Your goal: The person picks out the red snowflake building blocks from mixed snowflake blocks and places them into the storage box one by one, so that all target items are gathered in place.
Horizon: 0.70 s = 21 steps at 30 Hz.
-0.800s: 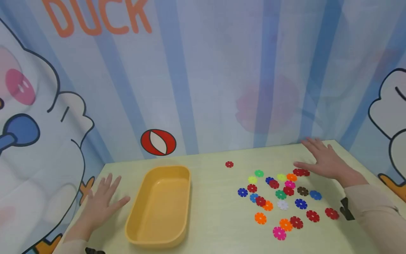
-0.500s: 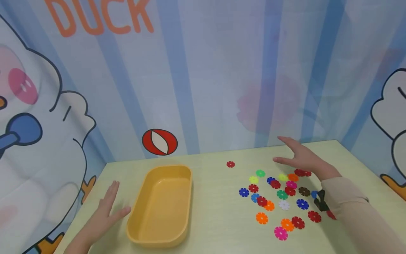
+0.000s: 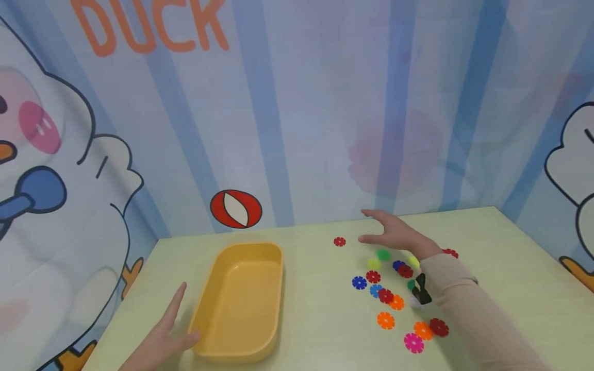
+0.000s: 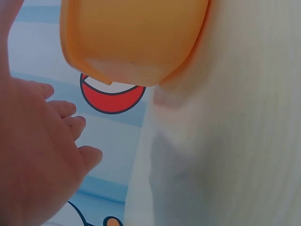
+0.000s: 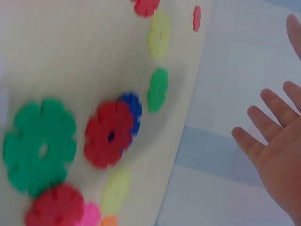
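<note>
My left hand (image 3: 160, 337), fingers straight, is beside the left side of a yellow plastic tray (image 3: 281, 288). Its thumb overlaps the tray's rim in the head view; whether they touch I cannot tell. Over the scattered notched plastic discs hovers my right hand (image 3: 396, 234), thumb and fingers apart, holding nothing. A lone red disc (image 3: 340, 241) lies just left of its fingertips. Below the hand are a green disc (image 5: 157, 89) and a red disc (image 5: 109, 134) overlapping a blue one (image 5: 134, 110). My right sleeve hides some of the discs.
Nearer the front lie an orange disc (image 3: 385, 320) and a pink disc (image 3: 414, 343). The pale table (image 3: 320, 309) ends at a blue striped cloth backdrop (image 3: 315, 129) with cartoon prints. A black object (image 3: 421, 289) sits at my right wrist.
My right hand has swept left across the discs from the table's far right. My left hand has come lower and nearer the tray. The discs and tray have not moved on the table.
</note>
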Motion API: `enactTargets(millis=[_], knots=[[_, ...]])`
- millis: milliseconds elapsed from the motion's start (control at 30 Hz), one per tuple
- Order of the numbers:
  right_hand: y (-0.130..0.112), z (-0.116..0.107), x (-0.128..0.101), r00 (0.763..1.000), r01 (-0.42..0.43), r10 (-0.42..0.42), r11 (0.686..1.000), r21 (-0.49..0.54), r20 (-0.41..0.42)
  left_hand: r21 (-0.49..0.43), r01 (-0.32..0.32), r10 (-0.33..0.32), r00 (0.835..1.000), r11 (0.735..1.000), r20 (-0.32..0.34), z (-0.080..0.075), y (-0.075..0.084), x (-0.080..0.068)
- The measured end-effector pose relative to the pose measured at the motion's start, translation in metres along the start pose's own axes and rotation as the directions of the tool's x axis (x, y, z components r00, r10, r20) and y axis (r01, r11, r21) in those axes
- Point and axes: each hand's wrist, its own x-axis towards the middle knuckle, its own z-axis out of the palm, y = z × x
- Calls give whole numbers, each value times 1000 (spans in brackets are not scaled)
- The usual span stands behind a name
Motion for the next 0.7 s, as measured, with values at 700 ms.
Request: enactTargets(millis=[700], knots=[[-7,62,47,995,-96,89,975,200,42,-235,102,-81,992,967,97,16,-3,-5]])
